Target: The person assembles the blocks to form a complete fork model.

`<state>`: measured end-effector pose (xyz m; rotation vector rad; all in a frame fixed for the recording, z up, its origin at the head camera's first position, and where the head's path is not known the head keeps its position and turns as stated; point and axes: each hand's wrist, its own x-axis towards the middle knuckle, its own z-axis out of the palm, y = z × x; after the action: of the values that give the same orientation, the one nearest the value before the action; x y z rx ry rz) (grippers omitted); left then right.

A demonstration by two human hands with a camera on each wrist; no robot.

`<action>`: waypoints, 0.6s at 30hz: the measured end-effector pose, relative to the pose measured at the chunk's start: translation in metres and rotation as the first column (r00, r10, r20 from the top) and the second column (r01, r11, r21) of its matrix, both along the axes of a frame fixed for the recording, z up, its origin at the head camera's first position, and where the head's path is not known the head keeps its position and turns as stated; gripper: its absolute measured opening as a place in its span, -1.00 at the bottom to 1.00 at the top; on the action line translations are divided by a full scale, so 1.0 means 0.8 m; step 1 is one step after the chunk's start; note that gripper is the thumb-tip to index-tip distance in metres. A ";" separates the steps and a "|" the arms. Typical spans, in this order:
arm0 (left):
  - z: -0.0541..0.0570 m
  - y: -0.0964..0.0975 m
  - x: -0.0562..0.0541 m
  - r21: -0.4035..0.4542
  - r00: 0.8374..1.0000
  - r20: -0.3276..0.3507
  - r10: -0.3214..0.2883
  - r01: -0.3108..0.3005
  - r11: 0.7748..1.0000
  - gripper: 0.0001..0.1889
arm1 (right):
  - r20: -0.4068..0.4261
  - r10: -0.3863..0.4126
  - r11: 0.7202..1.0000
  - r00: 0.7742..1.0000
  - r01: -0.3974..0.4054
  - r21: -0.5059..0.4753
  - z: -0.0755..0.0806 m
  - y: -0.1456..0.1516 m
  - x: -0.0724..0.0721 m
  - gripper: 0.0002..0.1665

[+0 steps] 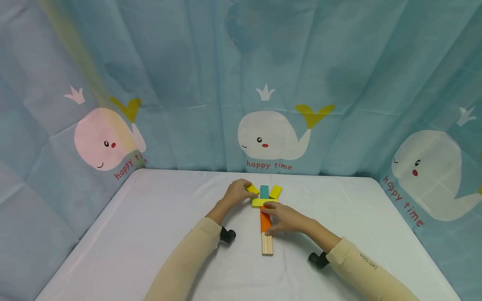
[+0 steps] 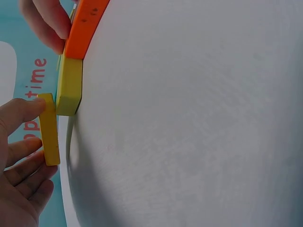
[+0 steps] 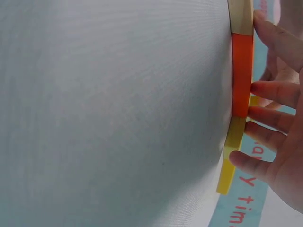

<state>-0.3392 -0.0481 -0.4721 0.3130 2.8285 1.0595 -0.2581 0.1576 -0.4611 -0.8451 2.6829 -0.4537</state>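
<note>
Small yellow block [image 1: 252,189] is pinched between the thumb and fingers of my left hand [image 1: 236,192], just left of a teal block [image 1: 265,191]. My right hand [image 1: 288,218] spreads over the row of blocks, its fingertips touching the orange block [image 3: 242,71] and the crosswise yellow block [image 1: 257,203]. Its thumb lies against the plain wooden block [image 1: 267,246] at the near end. A second small yellow block [image 1: 276,192] slants outward to the right of the teal one. In the left wrist view, the held yellow block [image 2: 49,132] stands beside the crosswise block's end.
A white cloth covers the table [image 1: 150,234]. Behind and around it hangs a blue curtain [image 1: 188,83] printed with whales. Black wrist cameras [image 1: 227,235] sit below each cuff, close above the cloth.
</note>
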 end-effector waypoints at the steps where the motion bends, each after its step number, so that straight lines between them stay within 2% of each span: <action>1: -0.001 0.001 0.000 -0.006 1.000 0.000 -0.001 0.001 1.000 -0.41 | 0.000 0.000 1.000 1.000 0.000 -0.001 -0.001 0.000 0.000 -0.07; 12: -0.006 0.007 0.000 -0.045 0.999 0.025 0.032 -0.031 0.999 -0.47 | -0.011 0.016 1.000 1.000 -0.016 -0.010 -0.002 0.000 -0.002 -0.08; 18: -0.008 0.008 -0.002 -0.057 0.999 0.032 0.023 -0.021 0.998 -0.48 | -0.024 0.017 1.000 1.000 -0.017 -0.003 -0.003 0.001 -0.002 -0.07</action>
<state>-0.3411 -0.0420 -0.4782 0.2573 2.8330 0.9768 -0.2597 0.1584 -0.4636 -0.8792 2.6958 -0.4472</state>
